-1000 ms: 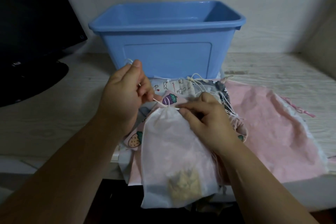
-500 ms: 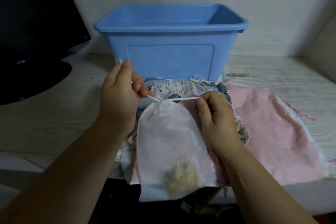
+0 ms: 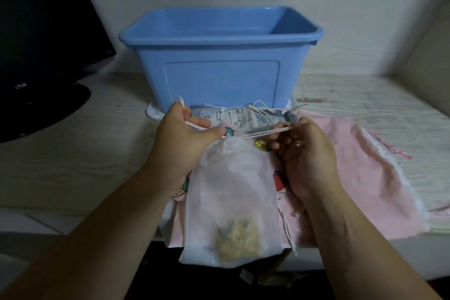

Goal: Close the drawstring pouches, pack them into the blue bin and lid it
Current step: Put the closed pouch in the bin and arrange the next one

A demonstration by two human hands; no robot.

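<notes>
Blue bin (image 3: 219,75) – open-topped and upright on the pale table (image 3: 85,165). No contents are visible from this angle. It serves as the reference for all entries below.

White sheer pouch (image 3: 231,190) – in front of the bin, nearest the viewer. Its neck is gathered tight and points toward the bin. Its bottom hangs past the table edge, with a yellowish lump (image 3: 237,236) showing through the fabric.

Drawstring (image 3: 265,133) – cream cord, stretched taut to either side of the pouch neck, in front of the bin's near wall.

Left hand (image 3: 182,143) – in front of the bin's left corner. The fingers are curled, with thumb and forefinger pinching the cord. A loop of cord stands up above the knuckles.

Right hand (image 3: 306,153) – in front of the bin's right half. The fingers are curled around the other run of cord, drawing it rightward.

Printed pouches – heaped between the bin and the sheer pouch. There is an animal-print one (image 3: 233,117) touching the bin's base and a fruit-print one (image 3: 278,181) under the sheer pouch.

Pink pouch (image 3: 365,165) – spread flat, right of and in front of the bin.

Black monitor (image 3: 36,31) – well left of the bin.
</notes>
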